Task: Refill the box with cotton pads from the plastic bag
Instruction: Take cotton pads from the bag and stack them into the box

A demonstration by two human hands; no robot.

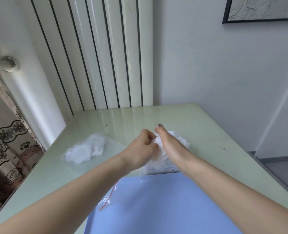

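- My left hand (144, 146) has its fingers curled, pinching a bunch of soft white cotton pads (158, 141) right over the box.
- My right hand (167, 142) lies beside it with fingers stretched out fairly straight, its edge against the same white bunch; I cannot tell whether its thumb grips anything.
- The small white rectangular cardboard box (163, 167) sits directly under both my hands on the pale green glossy worktop (215, 132); white pads fill its top and spill a little beyond my right hand, with a bit of clear film around them.
- Its near wall, with small grey print, shows just below my wrists.
- Well to the left of my left hand lies a clear plastic bag (86, 150), flat on the worktop, with a loose heap of white cotton pads inside it.
- Under my left forearm, nearer to me, lies another clear zip bag with a red seal line (108, 199); what is in it I cannot tell.
- A light blue smooth sheet (156, 208) covers the worktop between my forearms, its far edge touching the box.
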